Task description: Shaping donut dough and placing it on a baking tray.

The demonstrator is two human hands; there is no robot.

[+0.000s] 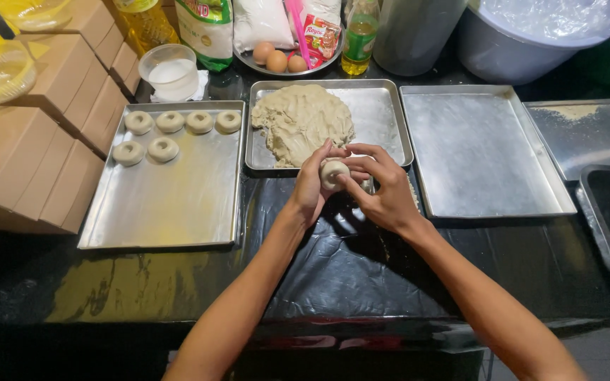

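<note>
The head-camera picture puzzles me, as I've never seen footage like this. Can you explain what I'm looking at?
The camera sits on a person's head and looks down, so the two bare arms reaching in from below are that person's own. The left hand and right hand together hold a small dough piece above a black table. Behind them a metal tray carries a big dough mass. The tray on the left holds six dough rings. An empty tray lies to the right. At the back stand eggs, bottles and cardboard boxes.
</note>
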